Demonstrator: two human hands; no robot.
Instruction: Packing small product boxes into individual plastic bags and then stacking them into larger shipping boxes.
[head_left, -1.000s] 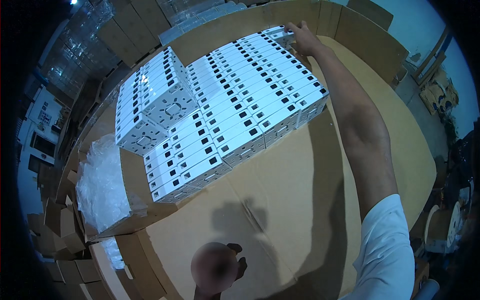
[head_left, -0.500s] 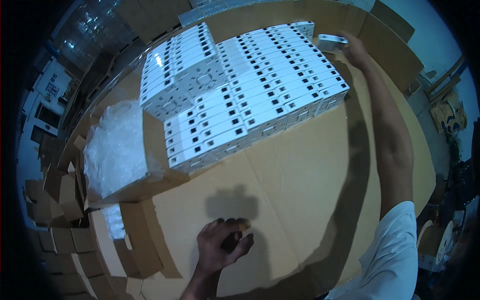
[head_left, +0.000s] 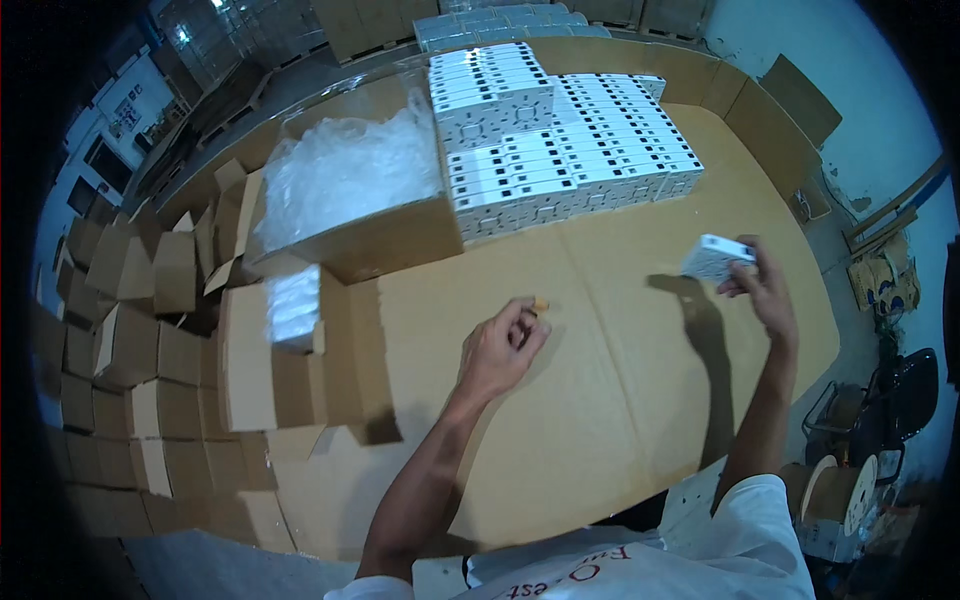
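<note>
My right hand (head_left: pixel 762 290) holds a small white box (head_left: pixel 713 257) up above the brown cardboard-covered table (head_left: pixel 600 400), to the right of centre. My left hand (head_left: pixel 500 345) hovers over the middle of the table with its fingers pinched around a small orange-tipped object (head_left: pixel 541 303). Rows of matching white boxes (head_left: pixel 560 150) with black markings are stacked at the far side of the table, a taller pile at their left end.
An open carton of clear plastic bags (head_left: pixel 345 185) stands at the far left of the table. A smaller carton (head_left: pixel 285 345) sits left of my left hand. Many empty brown cartons (head_left: pixel 120 330) are piled on the left. Cable reels (head_left: pixel 830 495) lie on the floor at right.
My right hand pulled back from the far stack with one white box and now holds it near me. My left hand moved up toward the table's middle. The view tilted down and left.
</note>
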